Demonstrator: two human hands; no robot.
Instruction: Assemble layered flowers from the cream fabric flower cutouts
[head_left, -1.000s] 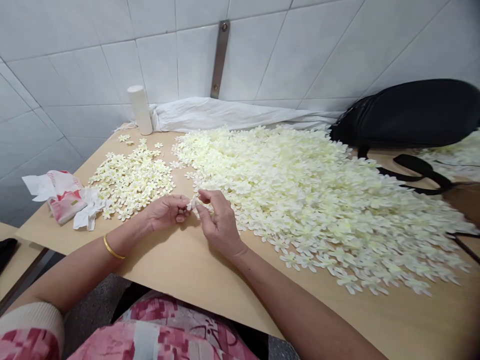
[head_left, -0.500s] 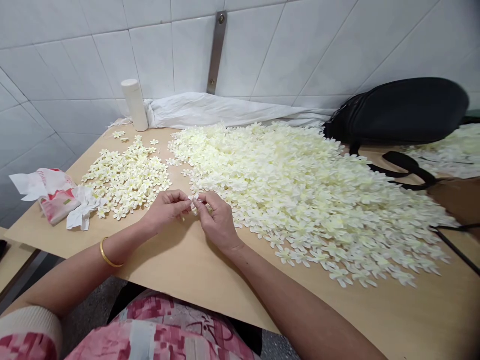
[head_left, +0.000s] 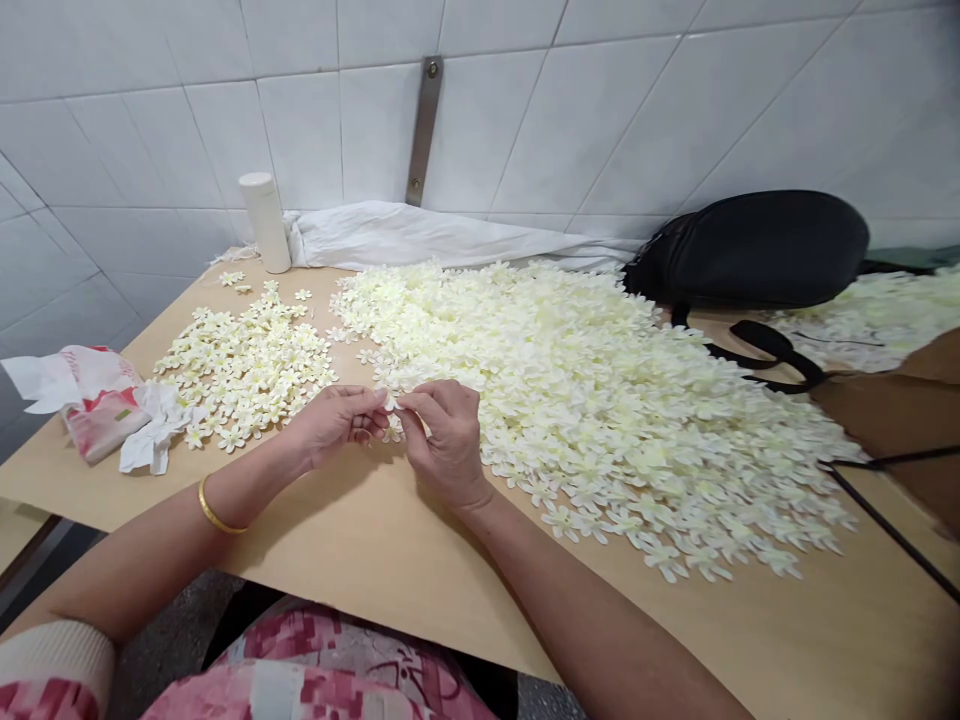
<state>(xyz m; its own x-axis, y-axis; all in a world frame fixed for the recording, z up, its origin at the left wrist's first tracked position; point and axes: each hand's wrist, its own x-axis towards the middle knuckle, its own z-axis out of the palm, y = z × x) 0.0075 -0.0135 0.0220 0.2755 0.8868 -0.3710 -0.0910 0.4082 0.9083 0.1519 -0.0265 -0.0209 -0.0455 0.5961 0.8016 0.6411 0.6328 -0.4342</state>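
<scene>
Right hand [head_left: 444, 440] turned slightly | pinching, with left hand [head_left: 341, 420], white artificial flower [head_left: 390, 403] — mostly hidden | large flower heap [head_left: 585, 380] alongside — black bag [head_left: 765, 250] beyond

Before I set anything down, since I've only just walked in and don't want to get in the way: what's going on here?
A person sits at a table, pinching a small white flower between the fingertips of the left hand and right hand. A broad heap of pale flowers spreads to the right, with a smaller pile to the left. A black bag lies behind the heap's right side.
</scene>
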